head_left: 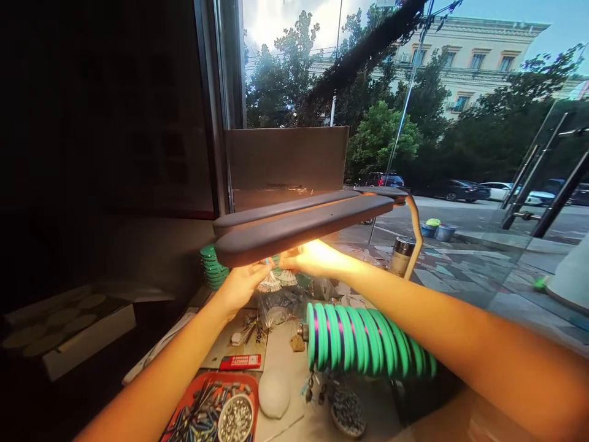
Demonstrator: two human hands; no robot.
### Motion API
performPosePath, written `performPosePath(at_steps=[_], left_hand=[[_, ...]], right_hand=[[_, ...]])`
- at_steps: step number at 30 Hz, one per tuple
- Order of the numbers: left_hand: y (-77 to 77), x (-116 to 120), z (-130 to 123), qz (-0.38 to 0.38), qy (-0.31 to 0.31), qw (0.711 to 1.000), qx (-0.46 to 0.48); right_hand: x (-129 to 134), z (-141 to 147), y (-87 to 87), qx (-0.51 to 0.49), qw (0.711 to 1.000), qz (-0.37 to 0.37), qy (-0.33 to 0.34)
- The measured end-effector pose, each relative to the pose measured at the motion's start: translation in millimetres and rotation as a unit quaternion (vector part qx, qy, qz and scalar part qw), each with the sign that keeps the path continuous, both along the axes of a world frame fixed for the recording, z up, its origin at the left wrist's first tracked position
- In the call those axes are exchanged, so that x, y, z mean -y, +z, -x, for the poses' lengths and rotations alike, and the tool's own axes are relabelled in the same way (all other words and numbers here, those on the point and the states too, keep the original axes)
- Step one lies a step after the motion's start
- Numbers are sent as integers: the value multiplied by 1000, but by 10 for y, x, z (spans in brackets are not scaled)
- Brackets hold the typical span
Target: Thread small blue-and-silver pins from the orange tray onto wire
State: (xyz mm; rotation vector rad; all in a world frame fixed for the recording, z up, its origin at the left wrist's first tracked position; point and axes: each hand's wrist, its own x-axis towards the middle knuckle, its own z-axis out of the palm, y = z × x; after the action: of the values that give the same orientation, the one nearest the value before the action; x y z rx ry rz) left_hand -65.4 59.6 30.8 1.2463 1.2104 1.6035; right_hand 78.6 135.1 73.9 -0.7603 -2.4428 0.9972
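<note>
Both my hands are raised beneath the dark double-bar head of a desk lamp (304, 224), which hides part of them. My left hand (246, 282) has thumb and fingers pinched together, with a small blue spot at the fingertips; what it grips is too small to name. Close beside it, my right hand (304, 256) also has its fingers drawn together, washed out by glare, and its hold is unclear. Whitish fan-shaped bundles (269, 283) sit at and just below the fingertips. Under my right forearm lies a row of green spools (363, 341) with dark purple line.
A red tray (251, 382) holds slim coloured pieces and a cup of small metal bits (235, 418). Nearby are a white rounded object (275, 393), a bowl of dark beads (348, 412), a red box (240, 361), stacked green spools (214, 268) and a jar (401, 256).
</note>
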Motion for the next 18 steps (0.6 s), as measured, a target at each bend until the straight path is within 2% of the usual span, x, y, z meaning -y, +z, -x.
performPosePath(at_steps=[4,9,14,16,18], left_hand=[[70,30,179,-6,50,998,38],[68,217,335,50,26,998,8],[-22,501,300,75,10,995,-71],[-60,617,276,72,13,993,-91],[-104,735,254,65,21,992,-107]], right_hand=[[86,-34,61,73,996,-57,17],[74,-78,58,118,988,-100,-23],[-54,-103,-70,205,974,-71,-59],[-57,-130,-48,209,974,-57,-67],[35,-197,52,183,979,-48,-69]])
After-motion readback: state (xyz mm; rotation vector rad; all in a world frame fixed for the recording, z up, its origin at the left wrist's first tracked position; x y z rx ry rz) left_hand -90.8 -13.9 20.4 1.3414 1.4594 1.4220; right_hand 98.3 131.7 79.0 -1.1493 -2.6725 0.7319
